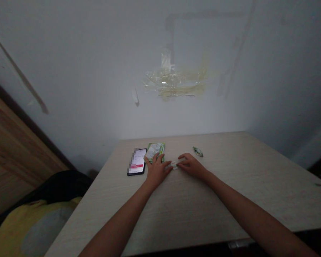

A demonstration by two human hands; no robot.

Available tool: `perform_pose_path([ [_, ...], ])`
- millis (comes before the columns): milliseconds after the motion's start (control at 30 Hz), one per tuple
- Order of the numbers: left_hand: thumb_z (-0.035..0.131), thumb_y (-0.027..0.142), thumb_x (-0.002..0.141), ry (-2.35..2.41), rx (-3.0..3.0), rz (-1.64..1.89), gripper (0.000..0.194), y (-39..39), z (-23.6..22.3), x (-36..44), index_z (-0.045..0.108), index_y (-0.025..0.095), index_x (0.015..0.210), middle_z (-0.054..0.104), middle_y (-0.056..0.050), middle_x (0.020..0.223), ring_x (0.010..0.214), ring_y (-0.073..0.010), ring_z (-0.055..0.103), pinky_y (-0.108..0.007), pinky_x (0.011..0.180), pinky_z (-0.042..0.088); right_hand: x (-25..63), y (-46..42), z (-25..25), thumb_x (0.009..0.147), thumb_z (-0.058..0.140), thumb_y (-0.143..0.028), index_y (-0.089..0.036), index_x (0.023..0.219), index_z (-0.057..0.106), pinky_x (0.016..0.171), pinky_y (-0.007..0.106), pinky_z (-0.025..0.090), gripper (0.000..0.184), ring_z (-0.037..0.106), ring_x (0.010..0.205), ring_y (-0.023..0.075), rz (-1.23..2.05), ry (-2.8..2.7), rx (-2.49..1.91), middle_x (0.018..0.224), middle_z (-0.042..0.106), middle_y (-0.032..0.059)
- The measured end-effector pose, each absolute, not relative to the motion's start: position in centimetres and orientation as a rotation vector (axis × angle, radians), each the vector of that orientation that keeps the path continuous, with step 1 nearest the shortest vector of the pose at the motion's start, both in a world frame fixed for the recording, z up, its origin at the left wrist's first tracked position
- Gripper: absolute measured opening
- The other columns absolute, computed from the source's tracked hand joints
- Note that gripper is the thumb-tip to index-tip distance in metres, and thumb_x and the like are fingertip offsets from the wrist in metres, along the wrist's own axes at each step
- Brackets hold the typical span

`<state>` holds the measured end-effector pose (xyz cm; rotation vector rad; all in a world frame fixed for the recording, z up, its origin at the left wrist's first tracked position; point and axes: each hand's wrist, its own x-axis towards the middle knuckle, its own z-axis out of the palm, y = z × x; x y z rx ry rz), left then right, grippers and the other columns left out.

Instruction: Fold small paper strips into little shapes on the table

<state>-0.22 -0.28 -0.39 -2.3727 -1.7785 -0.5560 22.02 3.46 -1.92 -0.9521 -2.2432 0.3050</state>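
Between my two hands, low over the table, is a small whitish, partly see-through piece [174,165]; its exact kind is too small to make out. My left hand [156,170] has its thumb and index finger closed at the piece's left end. Its other fingers spread over the near edge of a green and white printed packet [155,149]. From the other side, the thumb and fingertips of my right hand [192,166] pinch the piece's right end. Just beyond the right hand lies a small crumpled green and white scrap [198,151].
A phone [137,162] with its screen lit lies left of the packet on the pale wooden table [230,185]. Behind the table rises a grey wall [109,71] with old clear tape [176,84] on it. Something yellow and grey [29,225] is at the lower left.
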Motion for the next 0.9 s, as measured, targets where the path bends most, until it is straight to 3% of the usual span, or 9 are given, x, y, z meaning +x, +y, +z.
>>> perform_pose_path([
  [333,0.053,0.056,0.087,-1.833,-2.378,-0.533,0.032,-0.2,-0.4,-0.2,0.067,0.045,0.114,0.049,-0.003,0.145,0.140,-0.0359,0.029,-0.078,0.106,0.003,22.0,3.3,-1.8,0.089,0.063,-0.030,-0.022,0.089,0.078,0.097,0.037,0.045,0.017,0.056,0.108,0.0219,0.265,-2.268,-0.972,0.111,0.064,0.0111],
  [667,0.053,0.058,0.086,-1.809,-2.360,-0.522,0.033,-0.2,-0.3,-0.2,0.066,0.047,0.114,0.050,-0.003,0.143,0.139,-0.0380,0.030,-0.079,0.104,0.003,21.3,3.6,-2.7,0.095,0.053,-0.034,-0.029,0.120,0.067,0.100,0.043,0.043,0.030,0.052,0.118,0.0244,0.076,-2.311,-1.143,0.123,0.058,0.0120],
  [900,0.052,0.051,0.089,-1.716,-2.370,-0.545,0.033,-0.6,-0.2,0.1,0.066,0.040,0.117,0.046,-0.006,0.147,0.138,-0.0353,0.033,-0.078,0.106,0.001,21.6,3.5,-2.6,0.095,0.052,-0.034,-0.029,0.123,0.065,0.101,0.044,0.043,0.031,0.051,0.118,0.0248,0.062,-2.332,-1.099,0.124,0.058,0.0128],
])
